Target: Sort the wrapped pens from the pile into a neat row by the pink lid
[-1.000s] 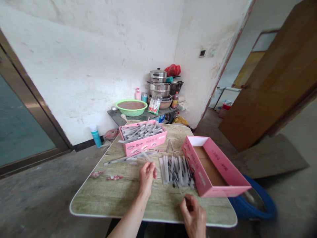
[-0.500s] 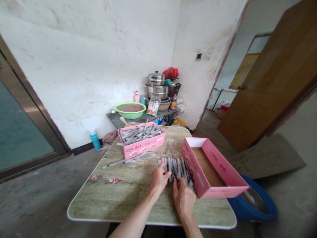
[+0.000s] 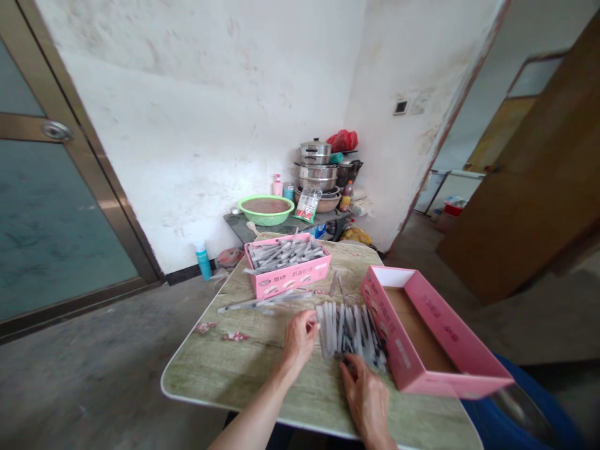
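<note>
A row of wrapped pens [image 3: 349, 329] lies side by side on the wood-patterned table [image 3: 253, 362]. My left hand [image 3: 300, 337] rests at the left edge of that row, its fingers curled against the outermost pens. Just below the row's near end, my right hand [image 3: 368, 397] has its fingertips touching the lowest pens. An empty pink box [image 3: 434, 334] stands to the right of the row. Farther back, a second pink box [image 3: 288, 265] is full of wrapped pens. A few loose pens [image 3: 262, 302] lie in front of it.
A low shelf at the wall carries a green basin [image 3: 265, 209], stacked steel pots [image 3: 316, 165] and bottles. A blue tub [image 3: 515, 419] sits on the floor at the right. A glass door stands at the left, a wooden door [image 3: 529, 200] at the right.
Both hands came together from the table front onto the row of pens. The left hand slid right to the row's edge. The camera has turned a little to the left.
</note>
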Demonstrator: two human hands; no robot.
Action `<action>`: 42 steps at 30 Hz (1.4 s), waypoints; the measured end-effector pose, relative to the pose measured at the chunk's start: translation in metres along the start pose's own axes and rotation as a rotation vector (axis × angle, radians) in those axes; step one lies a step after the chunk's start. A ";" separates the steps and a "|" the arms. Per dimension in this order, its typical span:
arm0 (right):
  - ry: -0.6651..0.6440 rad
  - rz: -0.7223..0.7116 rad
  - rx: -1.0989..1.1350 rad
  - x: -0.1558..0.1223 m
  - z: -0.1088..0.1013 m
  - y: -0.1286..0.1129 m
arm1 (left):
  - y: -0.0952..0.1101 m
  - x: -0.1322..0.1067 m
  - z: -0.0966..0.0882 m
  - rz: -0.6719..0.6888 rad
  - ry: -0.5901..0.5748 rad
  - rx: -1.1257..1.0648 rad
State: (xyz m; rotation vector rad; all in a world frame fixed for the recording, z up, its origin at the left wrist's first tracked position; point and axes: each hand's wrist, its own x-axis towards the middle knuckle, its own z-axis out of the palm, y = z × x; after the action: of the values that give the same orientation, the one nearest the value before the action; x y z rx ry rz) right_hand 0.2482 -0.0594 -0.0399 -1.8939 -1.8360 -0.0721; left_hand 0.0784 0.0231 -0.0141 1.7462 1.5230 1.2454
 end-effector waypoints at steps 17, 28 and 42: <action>-0.021 0.020 0.030 0.000 0.004 0.003 | -0.038 0.022 -0.102 -0.084 0.141 0.779; 0.035 -0.002 0.033 0.000 0.002 0.000 | -0.032 0.017 -0.079 -0.113 0.023 0.461; 0.163 -0.114 0.251 -0.002 -0.004 -0.006 | 0.003 -0.019 -0.011 -0.215 -0.358 -0.907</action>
State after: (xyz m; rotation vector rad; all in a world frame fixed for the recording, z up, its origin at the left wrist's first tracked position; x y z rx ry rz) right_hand 0.2431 -0.0631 -0.0355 -1.5656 -1.7520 -0.0320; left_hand 0.0714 0.0020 -0.0123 1.0809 0.7182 1.1599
